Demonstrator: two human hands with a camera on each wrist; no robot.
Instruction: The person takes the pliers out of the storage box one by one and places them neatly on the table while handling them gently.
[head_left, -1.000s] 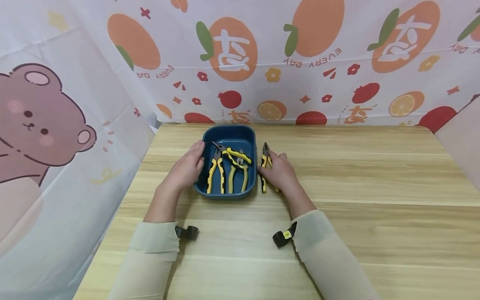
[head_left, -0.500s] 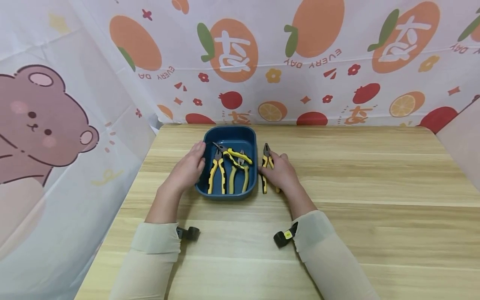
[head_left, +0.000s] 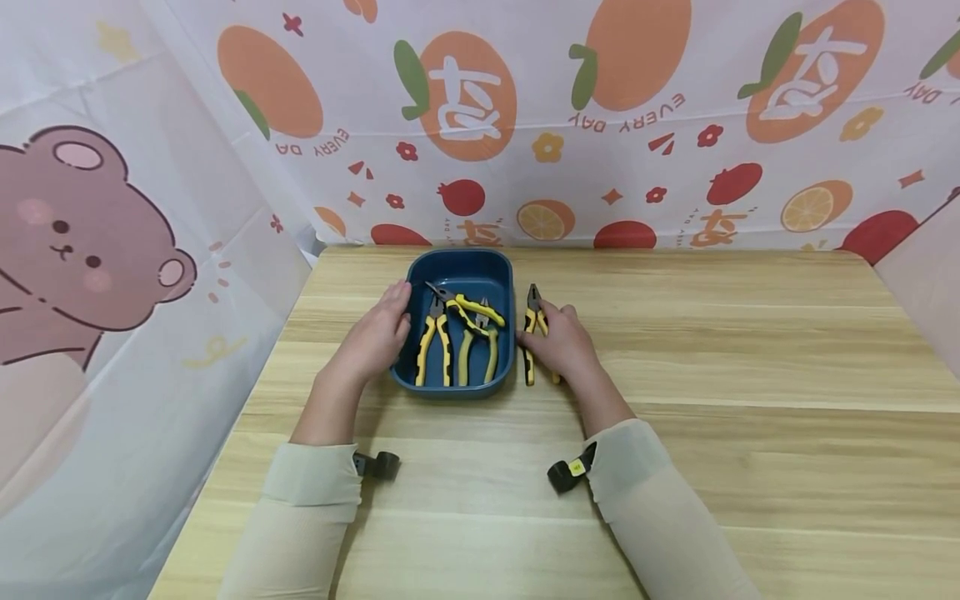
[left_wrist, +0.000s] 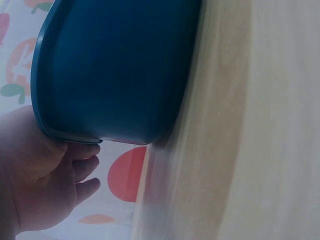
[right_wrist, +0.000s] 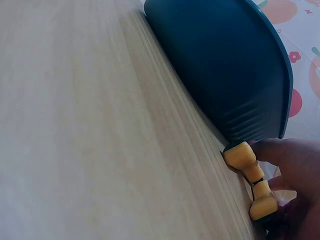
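Note:
A dark blue bin (head_left: 460,265) stands on the wooden table, holding three pairs of yellow-handled pliers. Long-nose pliers (head_left: 480,312) lie slantwise across the others. Another pair (head_left: 424,350) with black-and-yellow handles lies at left, and a plainer yellow pair (head_left: 464,358) at right. My left hand (head_left: 375,333) rests along the bin's left wall, fingers extended at the rim. Just right of the bin, my right hand (head_left: 564,340) holds combination pliers (head_left: 529,367) lying on the table, thumb on one handle and fingers at the other. In the right wrist view, the yellow handle ends (right_wrist: 240,156) face the camera.
A printed fruit-pattern cloth (head_left: 622,183) hangs behind the table's far edge (head_left: 675,251). At left hangs a cloth with a bear (head_left: 97,242). Bare wood-grain tabletop (head_left: 735,350) stretches right of the right hand and in front of the bin.

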